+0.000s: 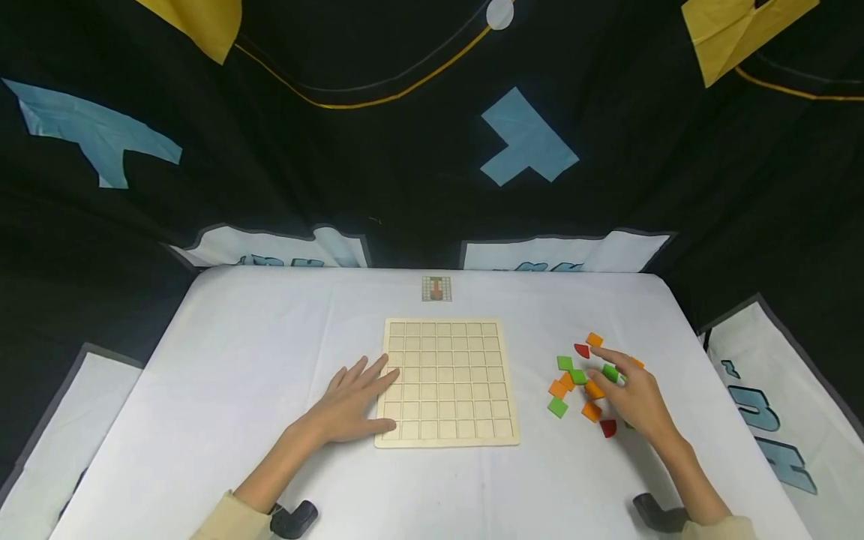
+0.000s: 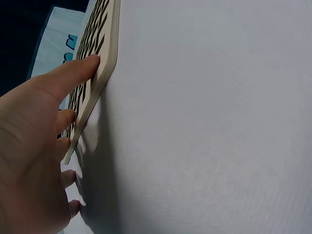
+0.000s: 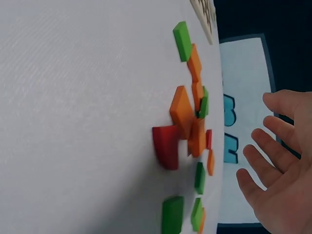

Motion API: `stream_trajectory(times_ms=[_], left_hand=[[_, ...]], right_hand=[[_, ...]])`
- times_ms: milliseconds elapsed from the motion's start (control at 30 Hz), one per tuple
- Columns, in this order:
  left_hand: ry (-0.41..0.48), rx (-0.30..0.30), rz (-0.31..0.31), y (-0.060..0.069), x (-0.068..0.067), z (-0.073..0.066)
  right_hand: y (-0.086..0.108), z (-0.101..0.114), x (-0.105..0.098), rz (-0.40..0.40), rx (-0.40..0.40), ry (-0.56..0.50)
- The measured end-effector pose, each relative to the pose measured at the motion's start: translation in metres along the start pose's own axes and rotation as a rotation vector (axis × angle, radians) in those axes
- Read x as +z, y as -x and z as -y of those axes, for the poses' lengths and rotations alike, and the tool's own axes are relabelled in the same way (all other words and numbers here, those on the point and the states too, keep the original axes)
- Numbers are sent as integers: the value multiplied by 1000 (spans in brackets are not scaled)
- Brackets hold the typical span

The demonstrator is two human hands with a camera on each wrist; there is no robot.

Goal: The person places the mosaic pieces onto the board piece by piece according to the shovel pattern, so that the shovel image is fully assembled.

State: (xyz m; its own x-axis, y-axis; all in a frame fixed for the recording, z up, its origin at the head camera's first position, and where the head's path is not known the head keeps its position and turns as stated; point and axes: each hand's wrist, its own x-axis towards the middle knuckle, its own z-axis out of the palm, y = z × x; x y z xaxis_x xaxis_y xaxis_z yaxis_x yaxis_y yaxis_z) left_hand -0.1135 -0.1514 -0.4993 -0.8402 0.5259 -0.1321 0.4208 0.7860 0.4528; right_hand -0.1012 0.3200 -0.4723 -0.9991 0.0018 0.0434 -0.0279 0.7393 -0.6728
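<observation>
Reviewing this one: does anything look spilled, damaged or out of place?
Nothing stands out. The pale wooden grid board shows no visible damage, with the left hand resting on its left edge. The small orange, green and red pieces lie loose near the right hand, which seems ordinary, not a spill.

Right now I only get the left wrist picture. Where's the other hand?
Observer: The right hand hovers over some little flat pieces, to the right of the wooden board.
Child: Ooh, pieces! What colours are they?
Observer: Some are green, some orange and some red.
Child: And is there anything past the far side of the board?
Observer: Yes, a small picture with a grid and a brownish shape on it.
</observation>
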Motion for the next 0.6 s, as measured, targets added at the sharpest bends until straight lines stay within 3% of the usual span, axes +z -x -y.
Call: stream_trajectory(times_ms=[267, 600], left_hand=[[-9, -12, 1, -1, 2, 2], [-4, -8, 3, -2, 3, 2]], right_hand=[[0, -24, 3, -40, 2, 2], [3, -49, 0, -48, 149, 8]])
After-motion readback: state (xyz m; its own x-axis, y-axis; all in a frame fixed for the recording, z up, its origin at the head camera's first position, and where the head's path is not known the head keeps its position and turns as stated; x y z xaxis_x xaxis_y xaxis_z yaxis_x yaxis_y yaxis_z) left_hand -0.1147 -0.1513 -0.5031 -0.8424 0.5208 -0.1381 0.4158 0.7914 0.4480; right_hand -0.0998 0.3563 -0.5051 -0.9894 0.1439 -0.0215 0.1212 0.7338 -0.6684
